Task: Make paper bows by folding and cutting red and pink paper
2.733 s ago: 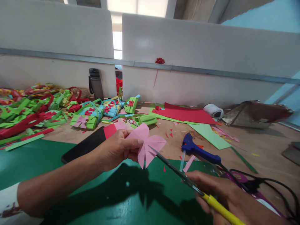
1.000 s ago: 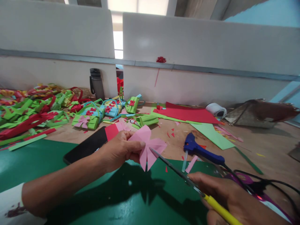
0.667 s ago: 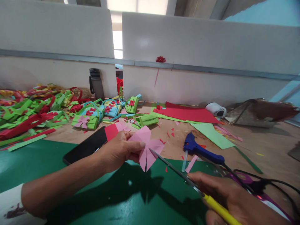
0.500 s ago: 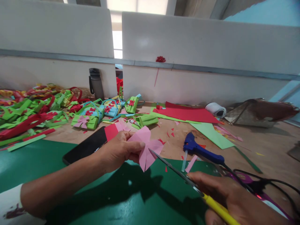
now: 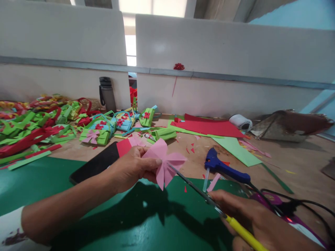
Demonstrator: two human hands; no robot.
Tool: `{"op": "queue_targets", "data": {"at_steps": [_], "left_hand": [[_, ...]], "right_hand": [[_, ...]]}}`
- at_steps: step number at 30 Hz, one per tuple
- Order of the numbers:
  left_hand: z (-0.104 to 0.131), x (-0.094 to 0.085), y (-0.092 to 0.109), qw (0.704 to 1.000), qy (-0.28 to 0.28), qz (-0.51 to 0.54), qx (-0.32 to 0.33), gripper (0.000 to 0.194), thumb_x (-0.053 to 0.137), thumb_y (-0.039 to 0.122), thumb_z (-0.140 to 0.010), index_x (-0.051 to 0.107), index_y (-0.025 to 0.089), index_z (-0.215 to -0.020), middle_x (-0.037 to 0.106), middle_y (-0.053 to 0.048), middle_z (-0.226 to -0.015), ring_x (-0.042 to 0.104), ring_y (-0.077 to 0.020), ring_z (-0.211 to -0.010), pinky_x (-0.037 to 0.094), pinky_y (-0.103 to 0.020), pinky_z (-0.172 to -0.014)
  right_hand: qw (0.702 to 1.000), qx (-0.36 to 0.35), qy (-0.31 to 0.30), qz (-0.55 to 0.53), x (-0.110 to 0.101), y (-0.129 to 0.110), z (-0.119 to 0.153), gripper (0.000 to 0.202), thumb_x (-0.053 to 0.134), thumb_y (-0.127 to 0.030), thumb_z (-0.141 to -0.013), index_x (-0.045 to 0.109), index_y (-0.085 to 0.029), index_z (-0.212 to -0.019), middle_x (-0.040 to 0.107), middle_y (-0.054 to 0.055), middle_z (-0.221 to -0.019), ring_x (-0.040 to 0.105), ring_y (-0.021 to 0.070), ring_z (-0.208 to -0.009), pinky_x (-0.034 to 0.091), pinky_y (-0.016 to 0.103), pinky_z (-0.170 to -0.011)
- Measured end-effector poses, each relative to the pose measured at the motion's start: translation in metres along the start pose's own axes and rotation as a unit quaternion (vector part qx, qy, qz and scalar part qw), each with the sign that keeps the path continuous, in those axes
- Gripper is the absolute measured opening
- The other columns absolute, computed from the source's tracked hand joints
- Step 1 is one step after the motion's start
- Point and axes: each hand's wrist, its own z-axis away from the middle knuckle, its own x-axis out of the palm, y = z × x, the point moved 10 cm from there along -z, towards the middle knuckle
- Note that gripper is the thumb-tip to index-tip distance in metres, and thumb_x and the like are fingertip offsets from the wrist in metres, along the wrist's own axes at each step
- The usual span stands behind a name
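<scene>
My left hand (image 5: 138, 163) pinches a pink paper flower (image 5: 164, 162) between thumb and fingers, holding it above the green mat (image 5: 117, 216). The flower has creased petals with slits between them. In my right hand (image 5: 251, 216) is a pair of scissors (image 5: 195, 188) with long metal blades and a yellow handle. Their blades look closed or nearly so, and the tips touch or lie very near the flower's centre. The fingers inside the handle loops are partly out of view.
A blue glue gun (image 5: 227, 170) lies right of the flower, its cable running right. A black phone (image 5: 96, 162) rests behind my left forearm. Green paper bags (image 5: 95, 136), red sheets (image 5: 211, 125), a bottle (image 5: 107, 94) and a handbag (image 5: 293, 127) stand farther back.
The flower's right-hand petals have spread and shifted slightly, with a slit between them now showing. The scissor tips have moved a little right. My left hand stays nearly still.
</scene>
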Motion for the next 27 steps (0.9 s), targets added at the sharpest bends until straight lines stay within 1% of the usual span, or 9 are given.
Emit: {"op": "queue_targets", "data": {"at_steps": [4, 6, 8, 11, 13, 18, 21, 24, 27], "left_hand": [[0.003, 0.002, 0.005, 1.0, 0.019, 0.019, 0.009, 0.025, 0.075, 0.025, -0.06, 0.062, 0.009, -0.075, 0.068, -0.009, -0.07, 0.066, -0.019, -0.06, 0.056, -0.03, -0.059], [0.004, 0.003, 0.005, 0.999, 0.024, 0.032, 0.012, 0.024, 0.074, 0.023, -0.062, 0.062, 0.009, -0.077, 0.069, -0.009, -0.071, 0.066, -0.0187, -0.062, 0.057, -0.03, -0.06], [0.005, 0.002, 0.004, 0.998, 0.037, 0.045, 0.014, 0.02, 0.073, 0.021, -0.065, 0.062, 0.01, -0.078, 0.069, -0.007, -0.071, 0.066, -0.0169, -0.06, 0.056, -0.029, -0.059], [0.006, -0.001, 0.004, 0.996, 0.055, 0.067, 0.022, 0.012, 0.07, 0.017, -0.069, 0.06, 0.012, -0.073, 0.068, -0.004, -0.066, 0.064, -0.0139, -0.056, 0.056, -0.027, -0.057], [0.007, -0.001, 0.005, 0.995, 0.054, 0.077, 0.027, 0.011, 0.069, 0.017, -0.071, 0.059, 0.013, -0.07, 0.067, -0.003, -0.063, 0.064, -0.0133, -0.055, 0.056, -0.026, -0.057], [0.008, 0.001, 0.003, 0.994, 0.065, 0.081, 0.018, 0.01, 0.069, 0.016, -0.071, 0.059, 0.012, -0.072, 0.068, -0.005, -0.065, 0.065, -0.0138, -0.055, 0.055, -0.025, -0.055], [0.009, 0.0, 0.001, 0.994, 0.08, 0.077, 0.014, 0.01, 0.068, 0.015, -0.071, 0.059, 0.011, -0.074, 0.068, -0.005, -0.067, 0.064, -0.0137, -0.054, 0.055, -0.025, -0.054], [0.01, 0.0, 0.001, 0.994, 0.081, 0.072, 0.013, 0.011, 0.068, 0.016, -0.071, 0.059, 0.011, -0.074, 0.068, -0.006, -0.067, 0.064, -0.0142, -0.055, 0.055, -0.026, -0.055], [0.01, -0.001, 0.002, 0.994, 0.086, 0.067, 0.017, 0.012, 0.069, 0.016, -0.07, 0.058, 0.012, -0.074, 0.069, -0.005, -0.067, 0.065, -0.0148, -0.056, 0.055, -0.026, -0.055]], "right_hand": [[0.999, 0.011, -0.013, -0.033, 0.005, 0.009, 0.002, 0.025, 0.06, -0.034, -0.068, 0.058, -0.021, -0.089, 0.041, -0.004, -0.064, 0.036, 0.0103, -0.052, 0.029, 0.019, -0.043], [0.999, 0.026, -0.013, -0.034, 0.006, 0.013, 0.0, 0.025, 0.062, -0.033, -0.067, 0.058, -0.021, -0.088, 0.041, -0.004, -0.062, 0.036, 0.01, -0.05, 0.029, 0.019, -0.041], [0.999, 0.024, 0.013, -0.02, 0.002, 0.011, -0.001, 0.024, 0.062, -0.031, -0.067, 0.061, -0.02, -0.088, 0.045, -0.003, -0.061, 0.039, 0.0105, -0.048, 0.03, 0.019, -0.039], [0.996, -0.003, 0.078, 0.032, -0.01, 0.003, 0.0, 0.023, 0.062, -0.029, -0.066, 0.066, -0.019, -0.086, 0.05, 0.0, -0.058, 0.044, 0.0122, -0.048, 0.034, 0.02, -0.039], [0.994, -0.011, 0.096, 0.047, -0.011, 0.003, 0.001, 0.022, 0.062, -0.027, -0.068, 0.068, -0.019, -0.087, 0.052, 0.0, -0.059, 0.047, 0.0126, -0.049, 0.038, 0.02, -0.041], [0.994, -0.021, 0.106, 0.012, -0.007, 0.015, 0.0, 0.024, 0.064, -0.027, -0.072, 0.069, -0.018, -0.093, 0.059, 0.003, -0.068, 0.053, 0.0139, -0.055, 0.046, 0.021, -0.049], [0.995, -0.03, 0.091, -0.032, -0.002, 0.026, -0.002, 0.026, 0.063, -0.031, -0.076, 0.068, -0.02, -0.098, 0.061, 0.003, -0.074, 0.056, 0.0151, -0.059, 0.049, 0.022, -0.053], [0.994, -0.02, 0.084, -0.07, 0.001, 0.037, -0.002, 0.025, 0.06, -0.035, -0.08, 0.068, -0.022, -0.099, 0.06, 0.002, -0.071, 0.056, 0.0151, -0.059, 0.05, 0.022, -0.054], [0.993, -0.022, 0.085, -0.074, 0.002, 0.04, -0.003, 0.029, 0.061, -0.039, -0.08, 0.068, -0.022, -0.102, 0.055, 0.0, -0.061, 0.054, 0.0148, -0.056, 0.048, 0.021, -0.051]]}}
